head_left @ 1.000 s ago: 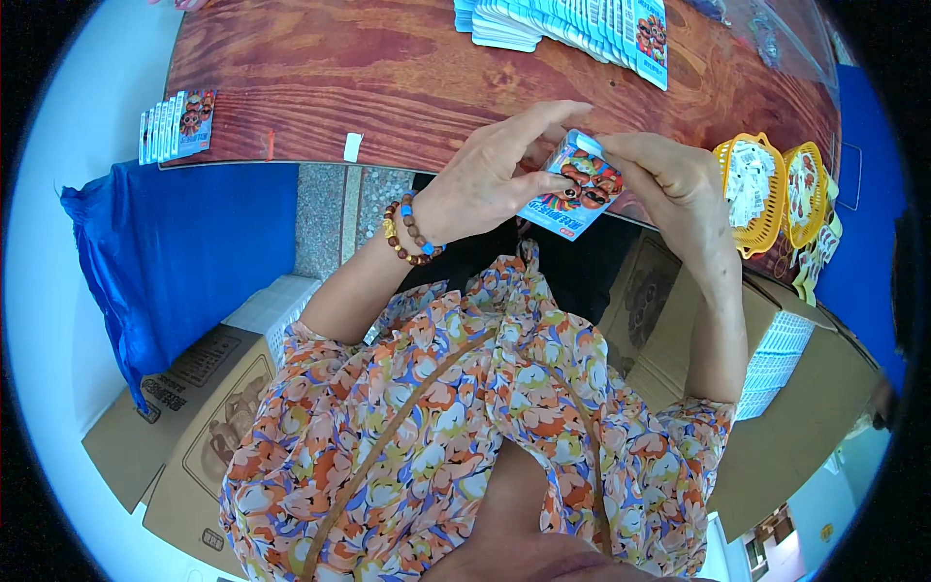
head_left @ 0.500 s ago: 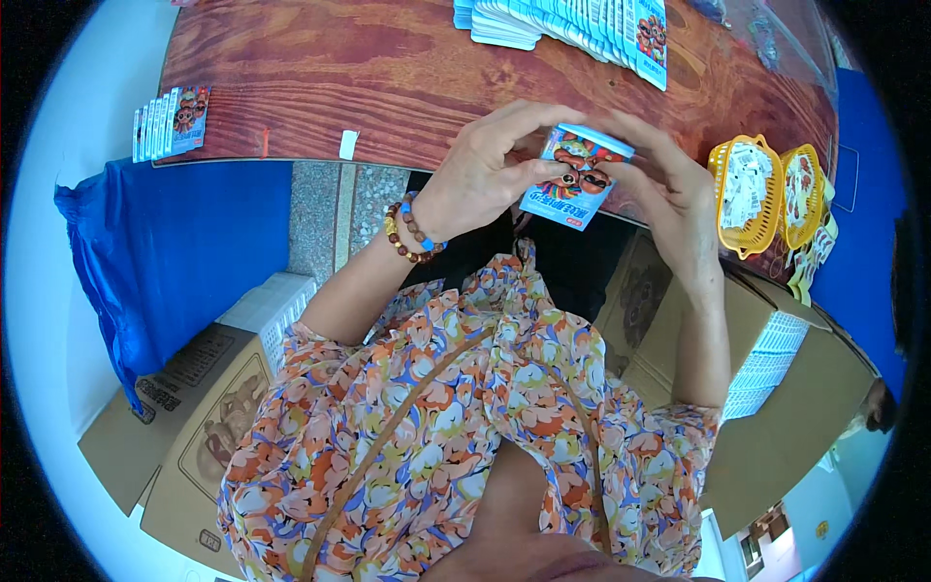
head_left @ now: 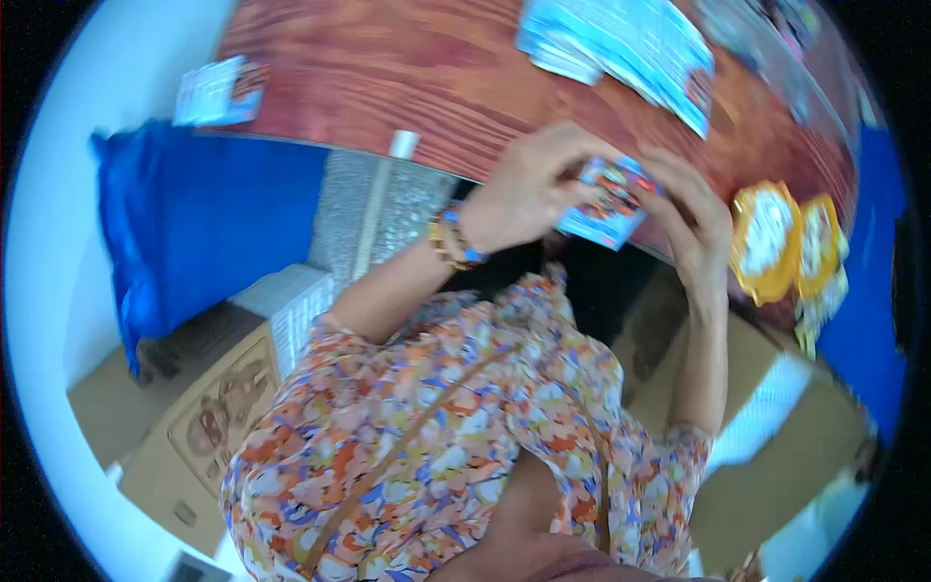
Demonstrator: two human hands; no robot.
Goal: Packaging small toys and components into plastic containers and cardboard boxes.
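Over the table's near edge I hold a small flat blue carton [head_left: 609,209] with a colourful cartoon print, tilted. My left hand [head_left: 538,184], with beaded bracelets at the wrist, grips its left side, the thumb lying across the front. On the opposite side my right hand [head_left: 693,209] has its fingers curled round the upper right edge. Motion blurs the picture, so I cannot tell whether the carton's top flap is open. Farther back, a fanned row of similar blue cartons [head_left: 621,48] lies on the wooden table [head_left: 388,68]. A smaller group of cartons [head_left: 221,92] rests at the left corner.
Two yellow baskets, one with white packets [head_left: 766,233] and the other [head_left: 818,247] beside it, stand at the right edge. A clear plastic bag [head_left: 776,58] lies at the back right. Cardboard boxes [head_left: 208,417] flank me, and blue cloth [head_left: 223,223] hangs at left.
The whole view has shifted, so the table and its things appear lower and farther right, and it is now blurred. Both hands still hold the carton, which is turned slightly.
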